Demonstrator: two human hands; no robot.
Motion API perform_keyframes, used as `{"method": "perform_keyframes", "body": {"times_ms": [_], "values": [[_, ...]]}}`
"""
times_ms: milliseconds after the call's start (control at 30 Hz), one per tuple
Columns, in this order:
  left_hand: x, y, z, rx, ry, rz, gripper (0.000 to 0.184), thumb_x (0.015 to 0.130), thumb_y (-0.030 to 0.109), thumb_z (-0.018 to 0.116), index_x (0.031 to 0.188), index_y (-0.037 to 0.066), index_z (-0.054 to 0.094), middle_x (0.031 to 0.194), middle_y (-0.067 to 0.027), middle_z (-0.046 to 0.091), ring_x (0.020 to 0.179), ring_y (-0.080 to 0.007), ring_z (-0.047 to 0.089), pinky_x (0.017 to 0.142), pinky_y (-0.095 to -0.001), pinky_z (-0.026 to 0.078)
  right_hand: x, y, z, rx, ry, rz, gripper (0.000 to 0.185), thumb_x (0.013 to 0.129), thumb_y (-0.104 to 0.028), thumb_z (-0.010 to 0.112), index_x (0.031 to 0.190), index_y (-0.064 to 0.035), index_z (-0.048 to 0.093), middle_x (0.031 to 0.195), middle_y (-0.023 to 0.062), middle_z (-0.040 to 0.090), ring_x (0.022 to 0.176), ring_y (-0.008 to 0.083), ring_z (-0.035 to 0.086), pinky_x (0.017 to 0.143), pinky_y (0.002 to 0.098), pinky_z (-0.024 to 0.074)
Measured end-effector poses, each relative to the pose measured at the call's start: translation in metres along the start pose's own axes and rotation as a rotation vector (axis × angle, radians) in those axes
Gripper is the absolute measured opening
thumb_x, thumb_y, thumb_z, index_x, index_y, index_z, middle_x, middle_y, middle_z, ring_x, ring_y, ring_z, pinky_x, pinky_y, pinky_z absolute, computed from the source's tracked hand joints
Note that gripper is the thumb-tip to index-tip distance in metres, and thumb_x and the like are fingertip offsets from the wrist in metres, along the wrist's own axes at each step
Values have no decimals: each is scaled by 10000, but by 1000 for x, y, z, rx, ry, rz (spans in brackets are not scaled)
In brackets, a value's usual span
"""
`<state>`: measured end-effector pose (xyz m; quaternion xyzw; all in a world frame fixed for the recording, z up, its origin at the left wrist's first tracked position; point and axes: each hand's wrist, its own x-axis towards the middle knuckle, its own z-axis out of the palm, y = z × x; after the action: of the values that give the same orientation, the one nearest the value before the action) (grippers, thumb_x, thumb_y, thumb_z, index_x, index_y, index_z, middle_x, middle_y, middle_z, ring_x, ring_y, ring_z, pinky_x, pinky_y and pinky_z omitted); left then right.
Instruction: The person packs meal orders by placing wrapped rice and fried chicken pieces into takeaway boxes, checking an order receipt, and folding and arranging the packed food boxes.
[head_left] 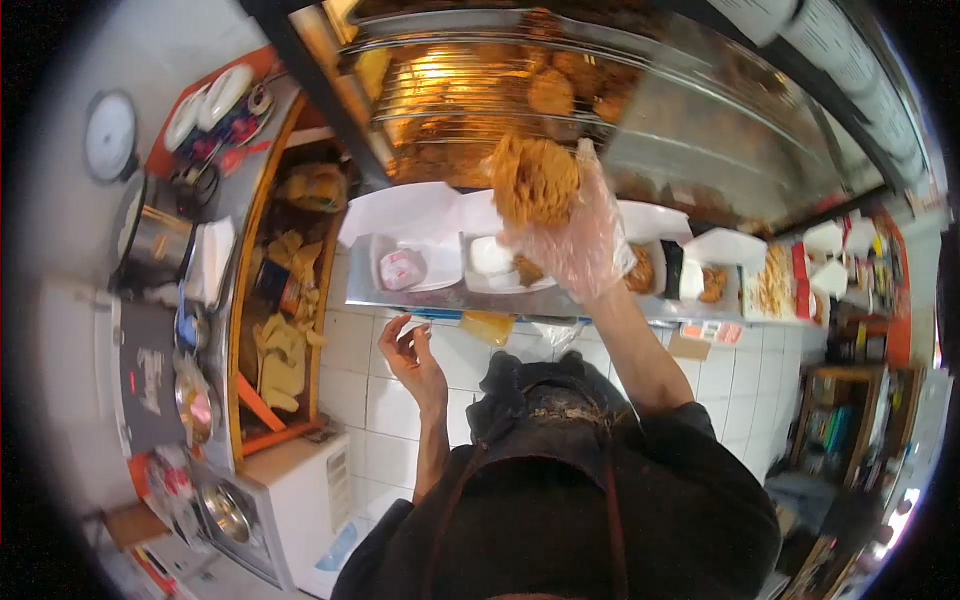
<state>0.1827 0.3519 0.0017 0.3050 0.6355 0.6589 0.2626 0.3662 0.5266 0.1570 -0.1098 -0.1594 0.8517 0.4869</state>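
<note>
My right hand (570,235), in a clear plastic glove, is closed on a large piece of fried chicken (535,180) with a craggy golden crust. It holds the chicken up above a row of open white boxes, in front of the display warmer. Below it, one white box (500,282) contains a white lump (490,256) and a smaller brown piece. The box to its left (440,270) contains a pinkish-white wrapped lump (402,268). My bare left hand (415,362) is just short of the counter's edge, fingers loosely curled and apart, gripping nothing I can see.
The lit display warmer (450,95) has wire racks with more fried pieces (550,92). Further boxes with chicken (712,285) line the metal counter (400,298) to the right. At left stand a wooden-edged shelf (240,320), a pot (155,235) and a white cabinet (300,510).
</note>
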Motion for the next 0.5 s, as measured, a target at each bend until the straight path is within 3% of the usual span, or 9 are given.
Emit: {"method": "perform_keyframes", "body": {"times_ms": [67,100,133,233,300,333,400,467,500], "values": [[-1,-11,5,-7,-43,-7,333,978,58,543,1292,17,441,1266,-113,541,1003,-201,618,870,-336,511,-45,-6,-20,-24,-5,52,709,965,-577,503,1408,-28,429,1297,168,557,1122,292,611,785,446,626],[-2,-15,9,-16,-41,-10,343,975,49,543,1299,15,438,1265,-115,545,1004,-204,619,869,-336,512,-65,-8,-40,-228,26,45,775,931,-603,540,1427,-25,397,1290,164,559,1125,281,611,804,447,630],[-3,-16,14,-18,-120,-20,343,975,49,543,1299,15,438,1265,-115,545,1004,-204,619,869,-336,512,-88,-10,-47,-514,258,21,763,925,-543,606,1431,-18,381,1270,162,563,1126,274,611,808,449,630],[-5,-17,34,35,-153,-31,362,960,34,550,1303,6,440,1250,-125,557,1016,-209,617,868,-343,515,-160,-38,-91,-391,290,-54,711,921,-461,658,1447,-69,386,1296,124,567,1125,253,611,811,442,602],[-7,-19,46,70,-137,28,368,947,34,565,1295,-2,450,1241,-147,560,1019,-228,618,874,-346,521,-207,-65,-115,-262,507,-213,652,929,-376,670,1428,-55,401,1279,124,577,1115,255,615,815,434,596],[-9,-18,53,65,-175,37,368,947,34,565,1295,-2,450,1241,-147,560,1019,-228,618,874,-346,521,-224,-84,-101,-228,648,-392,645,924,-389,673,1410,-49,420,1284,132,577,1095,257,624,818,440,585],[-13,-13,66,87,-177,118,348,950,49,565,1279,-16,471,1239,-170,555,1031,-257,617,882,-355,528,-262,-138,-161,-266,657,-621,613,922,-351,682,1389,-34,444,1271,142,595,1084,248,634,879,405,561],[-18,-13,79,204,-123,198,342,955,55,559,1277,-24,476,1236,-179,555,1043,-269,614,883,-354,531,-295,-205,-217,-648,940,-889,636,903,-328,692,1359,34,437,1283,161,571,1150,245,602,966,371,525],[-23,-13,87,323,-38,266,337,960,62,554,1276,-31,480,1232,-187,556,1055,-281,612,885,-354,535,-309,-247,-247,-931,1232,-898,648,878,-335,741,1318,43,450,1212,145,614,1110,227,625,890,341,539]]}}
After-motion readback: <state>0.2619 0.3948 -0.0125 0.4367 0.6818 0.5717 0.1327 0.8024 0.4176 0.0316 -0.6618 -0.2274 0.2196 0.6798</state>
